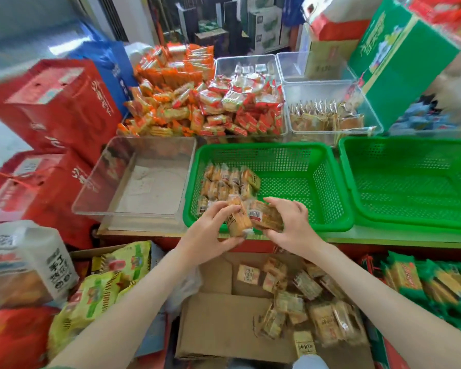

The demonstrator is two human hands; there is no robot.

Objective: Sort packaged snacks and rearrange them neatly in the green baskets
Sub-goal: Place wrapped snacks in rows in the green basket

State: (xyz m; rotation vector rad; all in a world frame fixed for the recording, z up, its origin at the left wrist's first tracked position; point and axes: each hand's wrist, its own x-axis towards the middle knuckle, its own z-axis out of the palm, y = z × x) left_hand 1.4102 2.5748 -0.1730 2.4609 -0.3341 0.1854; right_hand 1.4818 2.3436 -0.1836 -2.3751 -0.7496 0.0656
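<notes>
My left hand point(210, 230) grips a tan snack packet point(237, 222) at the near rim of the left green basket point(290, 161). My right hand point(290, 222) holds a second packet with a barcode label point(264, 215) right beside it. Several matching packets point(229, 182) stand in rows in the basket's near left corner. A second green basket point(410, 182) lies to the right with nothing in it. More loose packets point(304, 296) lie in an open cardboard box point(218, 323) below my arms.
A clear plastic bin point(144, 179) sits left of the baskets. Behind them are bins with orange and red snack packs point(197, 102) and brown packets point(325, 115). Red gift boxes point(51, 107) stand at left, a green carton point(399, 62) at back right, green-wrapped snacks point(437, 283) at right.
</notes>
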